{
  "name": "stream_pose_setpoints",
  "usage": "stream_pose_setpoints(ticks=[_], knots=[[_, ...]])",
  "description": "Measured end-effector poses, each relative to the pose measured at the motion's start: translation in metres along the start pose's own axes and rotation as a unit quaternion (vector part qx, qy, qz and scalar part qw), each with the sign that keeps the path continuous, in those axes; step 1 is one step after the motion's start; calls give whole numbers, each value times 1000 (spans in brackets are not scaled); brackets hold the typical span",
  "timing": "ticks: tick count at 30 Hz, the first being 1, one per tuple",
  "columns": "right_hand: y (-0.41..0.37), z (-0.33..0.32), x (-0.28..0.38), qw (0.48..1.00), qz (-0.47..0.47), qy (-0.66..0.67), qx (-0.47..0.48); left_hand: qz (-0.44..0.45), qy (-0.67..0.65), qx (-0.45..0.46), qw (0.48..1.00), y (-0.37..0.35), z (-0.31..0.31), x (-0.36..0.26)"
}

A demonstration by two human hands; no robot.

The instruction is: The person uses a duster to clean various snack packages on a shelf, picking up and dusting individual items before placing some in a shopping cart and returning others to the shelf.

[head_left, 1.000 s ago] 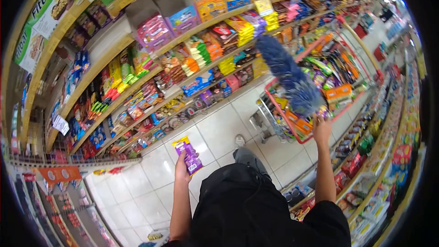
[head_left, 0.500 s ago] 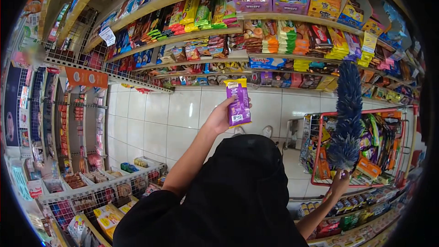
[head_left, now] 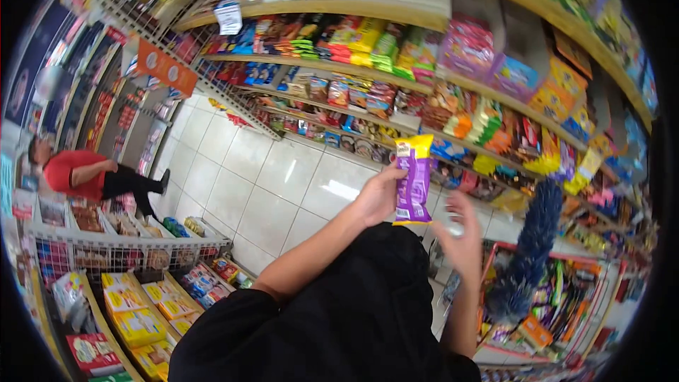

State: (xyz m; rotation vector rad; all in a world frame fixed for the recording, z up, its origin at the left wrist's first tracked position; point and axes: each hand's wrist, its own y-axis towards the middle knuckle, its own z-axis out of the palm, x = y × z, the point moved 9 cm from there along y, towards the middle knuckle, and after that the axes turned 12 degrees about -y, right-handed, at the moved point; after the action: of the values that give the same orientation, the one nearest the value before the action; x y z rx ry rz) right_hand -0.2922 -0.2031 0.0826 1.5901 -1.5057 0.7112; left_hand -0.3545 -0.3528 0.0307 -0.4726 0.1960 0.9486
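Note:
My left hand [head_left: 380, 194] is closed around the edge of a purple and yellow snack packet [head_left: 414, 182], held upright in front of my body. To the right of the packet is my right hand [head_left: 460, 230], raised, slightly blurred, its thumb and fingers apart. It does not hold the packet. A dark blue fluffy duster [head_left: 530, 251] slants over the cart, beyond my right hand and apart from it. What supports the duster is hidden.
A red-rimmed shopping cart [head_left: 608, 311] full of packets stands at right. Snack shelves [head_left: 322, 64] run across the front. A person in a red top [head_left: 74, 175] is at far left, near a white wire basket rack [head_left: 127, 249]. Yellow packs [head_left: 138, 325] lie at lower left.
My right hand has let go of the duster and come up beside the packet. The view has turned, and a person in red now shows at left. My left hand still holds the packet.

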Motion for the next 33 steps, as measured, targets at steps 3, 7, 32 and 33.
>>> stream_pose_setpoints(ticks=[3, 7, 32, 33], knots=[[20, 64, 37, 999, -29, 23, 1, 61, 41, -16, 997, -1, -12, -23], [47, 107, 60, 989, -42, -140, -29, 159, 129, -156, 966, -13, -48, -69], [172, 272, 129, 967, 131, 217, -25, -42, -27, 116, 992, 43, -45, -308], [173, 270, 132, 966, 136, 221, -24, -53, -24, 129, 990, 44, -39, -309]])
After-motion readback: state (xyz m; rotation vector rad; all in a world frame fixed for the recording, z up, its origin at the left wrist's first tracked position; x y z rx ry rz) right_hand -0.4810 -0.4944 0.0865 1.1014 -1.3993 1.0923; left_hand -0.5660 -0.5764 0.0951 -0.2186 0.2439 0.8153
